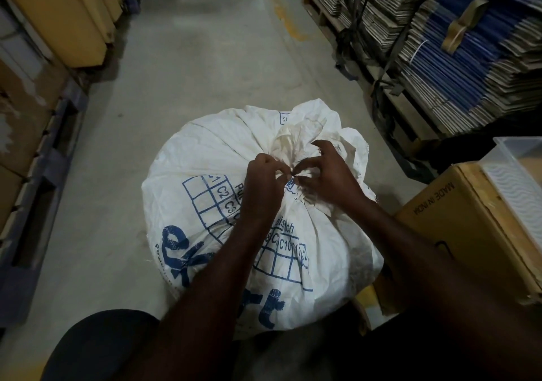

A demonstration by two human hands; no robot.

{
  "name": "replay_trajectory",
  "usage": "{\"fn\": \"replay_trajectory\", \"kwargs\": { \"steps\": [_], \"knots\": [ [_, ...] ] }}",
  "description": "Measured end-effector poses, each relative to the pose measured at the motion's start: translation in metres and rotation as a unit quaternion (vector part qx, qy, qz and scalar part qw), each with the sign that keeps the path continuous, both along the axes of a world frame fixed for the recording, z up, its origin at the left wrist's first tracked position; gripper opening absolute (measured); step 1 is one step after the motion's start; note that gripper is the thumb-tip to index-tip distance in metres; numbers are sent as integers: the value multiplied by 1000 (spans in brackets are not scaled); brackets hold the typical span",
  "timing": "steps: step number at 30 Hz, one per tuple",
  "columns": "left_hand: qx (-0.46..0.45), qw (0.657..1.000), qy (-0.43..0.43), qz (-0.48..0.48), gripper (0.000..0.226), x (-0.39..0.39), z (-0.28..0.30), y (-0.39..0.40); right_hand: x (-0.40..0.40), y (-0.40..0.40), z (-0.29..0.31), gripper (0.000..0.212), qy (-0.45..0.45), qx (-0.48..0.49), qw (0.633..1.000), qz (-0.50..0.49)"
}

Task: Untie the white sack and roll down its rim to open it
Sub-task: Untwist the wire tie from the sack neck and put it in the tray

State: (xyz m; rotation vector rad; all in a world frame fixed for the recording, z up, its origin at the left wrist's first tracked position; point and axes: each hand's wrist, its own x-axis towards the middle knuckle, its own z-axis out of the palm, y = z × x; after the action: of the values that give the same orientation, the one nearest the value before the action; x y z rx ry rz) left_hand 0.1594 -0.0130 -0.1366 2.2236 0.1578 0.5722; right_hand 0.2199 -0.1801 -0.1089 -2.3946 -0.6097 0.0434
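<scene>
A grey concrete floor runs as an aisle between stored goods. Along its right edge, stacks of flattened cardboard, some with blue faces, sit strapped on pallets; along its left edge stand tan cartons. In the middle of the aisle, toward its near end, rests a full, rounded white sack printed with blue letters and a blue grid, its neck gathered shut at the top. Just beside the sack, at the near right edge of the floor, is a brown cardboard box marked "MADE IN INDIA", with a pale plastic tray on top. Both bare forearms reach over the sack. The left hand and right hand meet at the knot, each with curled fingers pinching the tie at the bunched neck.
</scene>
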Motion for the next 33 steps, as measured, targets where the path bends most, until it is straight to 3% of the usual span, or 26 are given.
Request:
{"fn": "replay_trajectory", "kwargs": {
  "steps": [3, 13, 24, 33],
  "knots": [
    [8, 1000, -7, -13, 7, 0, -2, 0, 1, -1, 1, 15, 0, 15, 1000, 11],
    [-23, 998, 60, -2, 19, -3, 4, -1, 6, -1, -1, 22, 4, 18, 1000, 23],
    [50, 999, 12, 9, 22, -5, -1, -6, -2, 6, 3, 17, 12, 30, 999, 12],
    [16, 999, 7, 39, 19, -4, -5, -2, 1, 1, 8, 16, 24, 33, 998, 45]
  ]
}}
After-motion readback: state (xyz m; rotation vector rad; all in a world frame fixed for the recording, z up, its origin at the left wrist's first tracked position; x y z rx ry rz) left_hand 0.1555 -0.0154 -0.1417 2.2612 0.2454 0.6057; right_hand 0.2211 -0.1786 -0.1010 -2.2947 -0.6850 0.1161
